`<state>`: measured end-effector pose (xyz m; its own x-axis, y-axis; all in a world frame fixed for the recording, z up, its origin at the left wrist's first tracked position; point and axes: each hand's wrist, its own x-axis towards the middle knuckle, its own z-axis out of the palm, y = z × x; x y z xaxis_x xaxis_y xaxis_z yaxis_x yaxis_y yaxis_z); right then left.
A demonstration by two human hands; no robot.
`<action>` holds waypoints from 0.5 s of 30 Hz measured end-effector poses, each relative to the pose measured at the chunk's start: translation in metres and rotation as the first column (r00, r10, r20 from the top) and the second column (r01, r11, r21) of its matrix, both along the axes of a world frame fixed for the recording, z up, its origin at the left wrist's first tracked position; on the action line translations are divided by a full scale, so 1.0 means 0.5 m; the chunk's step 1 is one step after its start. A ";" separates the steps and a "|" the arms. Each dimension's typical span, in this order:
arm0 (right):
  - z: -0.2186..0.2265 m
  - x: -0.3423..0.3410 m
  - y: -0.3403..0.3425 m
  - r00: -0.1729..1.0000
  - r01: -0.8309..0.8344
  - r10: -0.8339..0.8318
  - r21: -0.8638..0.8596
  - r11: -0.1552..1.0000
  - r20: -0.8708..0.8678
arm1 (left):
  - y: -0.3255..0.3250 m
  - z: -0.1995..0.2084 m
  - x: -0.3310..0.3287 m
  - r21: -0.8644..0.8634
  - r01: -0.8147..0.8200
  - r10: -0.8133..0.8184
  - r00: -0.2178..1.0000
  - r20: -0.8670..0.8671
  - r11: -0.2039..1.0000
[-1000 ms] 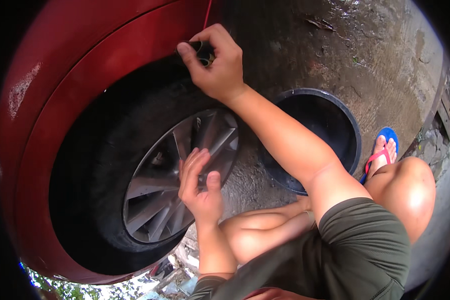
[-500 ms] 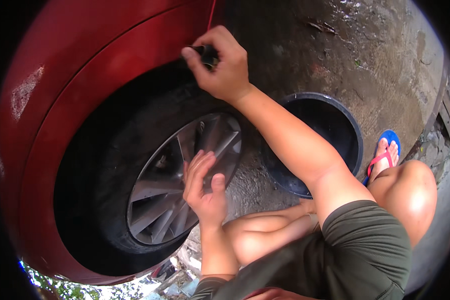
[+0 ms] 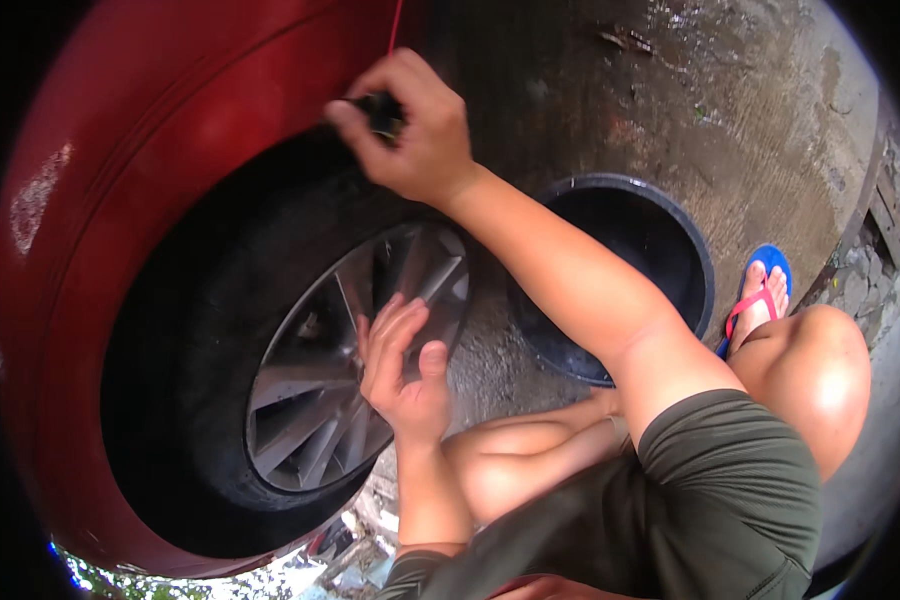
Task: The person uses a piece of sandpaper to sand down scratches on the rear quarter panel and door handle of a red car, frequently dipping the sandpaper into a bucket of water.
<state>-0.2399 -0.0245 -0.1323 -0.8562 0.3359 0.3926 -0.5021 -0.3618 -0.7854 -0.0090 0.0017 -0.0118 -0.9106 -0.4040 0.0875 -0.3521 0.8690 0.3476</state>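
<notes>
A red car's fender [image 3: 120, 130] arches over a black tire [image 3: 205, 330] with a grey spoked wheel rim [image 3: 315, 385]. My right hand [image 3: 420, 130] is closed around a small black object, its kind hidden by the fingers and blur. It is up at the top edge of the tire, by the red body panel; whether the object touches either is unclear. My left hand [image 3: 405, 375] is open in front of the rim, fingers stretched upward and thumb apart, holding nothing.
A dark round tub [image 3: 650, 260] stands on the wet concrete ground [image 3: 740, 130] beyond my right forearm. My foot in a blue flip-flop [image 3: 770, 265] with pink straps rests to its right. Rubble [image 3: 865, 250] lies along the far right edge.
My right hand has moved left and slightly down along the tire's top with the black object in it. The whole view has shifted a little; my left hand keeps its open pose.
</notes>
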 end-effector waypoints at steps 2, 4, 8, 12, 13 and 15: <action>-0.005 0.011 0.003 0.984 -0.124 0.123 -0.001 0.992 0.127 | -0.006 -0.004 -0.001 -0.010 -0.009 0.009 1.000 0.013 1.000; 0.055 0.009 0.006 0.999 -0.041 0.040 -0.074 0.996 -0.017 | 0.004 0.002 -0.008 0.010 0.005 -0.005 1.000 -0.015 1.000; 0.001 0.003 0.019 0.998 -0.048 0.047 0.023 0.999 0.042 | 0.025 0.010 -0.010 -0.042 0.052 -0.053 0.999 -0.012 0.998; -0.056 0.013 0.049 0.922 -0.084 0.070 0.021 0.996 0.382 | 0.027 0.075 -0.041 -0.363 0.386 -0.258 0.899 0.353 0.848; -0.039 0.010 0.062 0.880 -0.139 0.176 -0.115 0.984 0.440 | 0.027 0.099 -0.062 -0.437 0.446 -0.254 0.866 0.430 0.781; -0.030 0.001 0.072 0.821 -0.178 0.305 -0.291 0.940 0.483 | 0.015 0.125 -0.135 -0.541 0.558 -0.213 0.793 0.571 0.629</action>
